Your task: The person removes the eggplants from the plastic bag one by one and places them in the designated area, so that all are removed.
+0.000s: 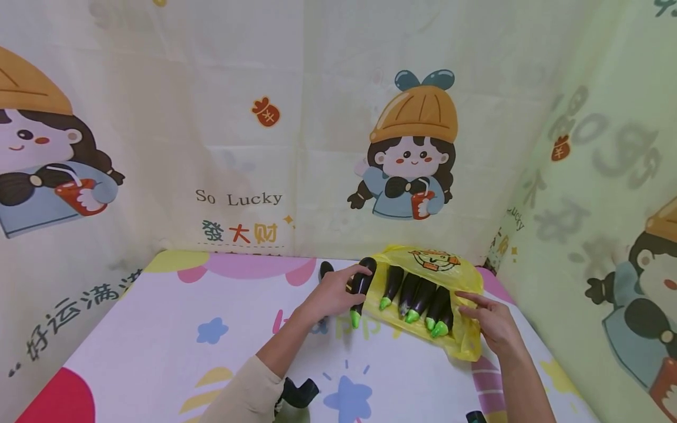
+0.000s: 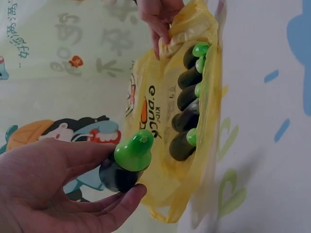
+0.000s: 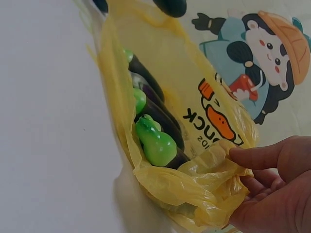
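Observation:
My left hand (image 1: 333, 294) holds a dark purple eggplant (image 1: 362, 283) between thumb and fingers, its green stem end pointing down toward me. The left wrist view shows that stem end (image 2: 135, 150) up close, beside the bag's mouth. A yellow plastic bag (image 1: 465, 346) lies on its side, mouth toward me, with several eggplants (image 1: 421, 298) side by side in it, green ends outward. At the bag's right edge, my right hand (image 1: 494, 323) pinches the crumpled plastic (image 3: 214, 194) between thumb and fingers. Another dark eggplant (image 1: 326, 268) lies behind my left hand, partly hidden.
The table (image 1: 158, 346) has a white cover with printed stars and coloured shapes. A patterned cloth wall (image 1: 317, 176) stands right behind the bag, and another (image 1: 555, 247) rises on the right. Dark objects (image 1: 300, 392) show at the near edge, by my left sleeve.

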Tool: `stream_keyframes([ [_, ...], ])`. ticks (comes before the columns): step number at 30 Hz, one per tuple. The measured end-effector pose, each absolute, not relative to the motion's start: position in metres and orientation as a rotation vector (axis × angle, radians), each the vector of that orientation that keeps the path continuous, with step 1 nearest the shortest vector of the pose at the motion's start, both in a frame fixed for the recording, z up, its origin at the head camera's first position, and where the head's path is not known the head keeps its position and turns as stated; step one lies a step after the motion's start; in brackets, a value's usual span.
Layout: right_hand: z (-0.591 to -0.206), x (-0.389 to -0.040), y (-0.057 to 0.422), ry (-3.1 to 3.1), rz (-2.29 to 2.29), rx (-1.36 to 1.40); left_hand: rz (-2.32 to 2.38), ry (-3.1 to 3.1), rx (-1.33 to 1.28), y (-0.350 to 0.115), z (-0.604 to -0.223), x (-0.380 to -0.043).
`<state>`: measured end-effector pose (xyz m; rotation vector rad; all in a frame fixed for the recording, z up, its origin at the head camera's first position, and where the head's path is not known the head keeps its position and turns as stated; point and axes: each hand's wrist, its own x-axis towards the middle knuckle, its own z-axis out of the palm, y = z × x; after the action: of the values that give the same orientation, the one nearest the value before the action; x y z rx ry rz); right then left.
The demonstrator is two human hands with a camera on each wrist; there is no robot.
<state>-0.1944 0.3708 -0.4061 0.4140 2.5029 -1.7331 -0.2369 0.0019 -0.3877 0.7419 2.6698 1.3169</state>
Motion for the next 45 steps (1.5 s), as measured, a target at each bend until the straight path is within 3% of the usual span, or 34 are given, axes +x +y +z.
stream_keyframes([
  [45, -0.406, -0.195, 0.369, 2.499, -1.717, 0.423, 1.495, 2.703, 0.242, -0.062, -0.411, -0.261],
])
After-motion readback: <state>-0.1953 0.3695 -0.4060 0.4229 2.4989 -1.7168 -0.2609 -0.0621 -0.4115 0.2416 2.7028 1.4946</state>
